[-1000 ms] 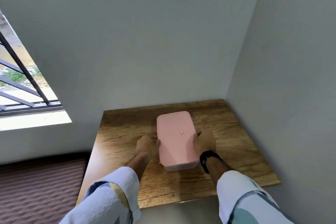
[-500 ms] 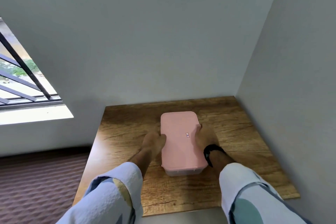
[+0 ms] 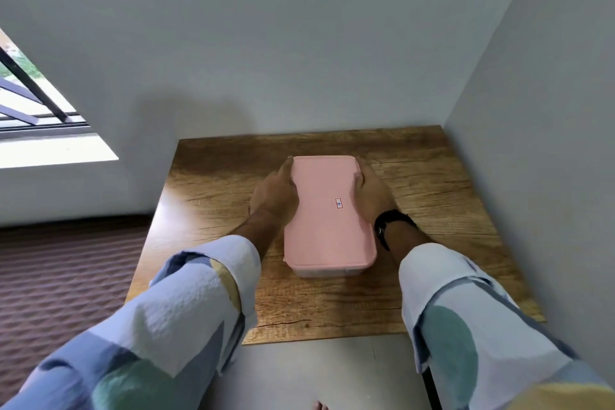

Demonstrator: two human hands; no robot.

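A rectangular container with a pink lid (image 3: pixel 327 216) and a clear base stands on the wooden table (image 3: pixel 213 196), its long side running away from me. A small sticker sits on the lid's right half. My left hand (image 3: pixel 274 195) grips the container's left edge near the far corner. On the opposite edge my right hand (image 3: pixel 371 195), with a black watch on the wrist, grips it the same way. The fingertips of both hands are hidden under the lid's rim.
The table fills a corner between a grey back wall (image 3: pixel 299 60) and a grey right wall (image 3: pixel 549 143). A barred window (image 3: pixel 30 100) is at the left. Brown ribbed carpet (image 3: pixel 60 270) lies left of the table. A toe (image 3: pixel 319 405) shows at the bottom edge.
Both hands have slid forward along the container's sides toward its far corners. The camera has moved closer and tilted down, so the container looks larger.
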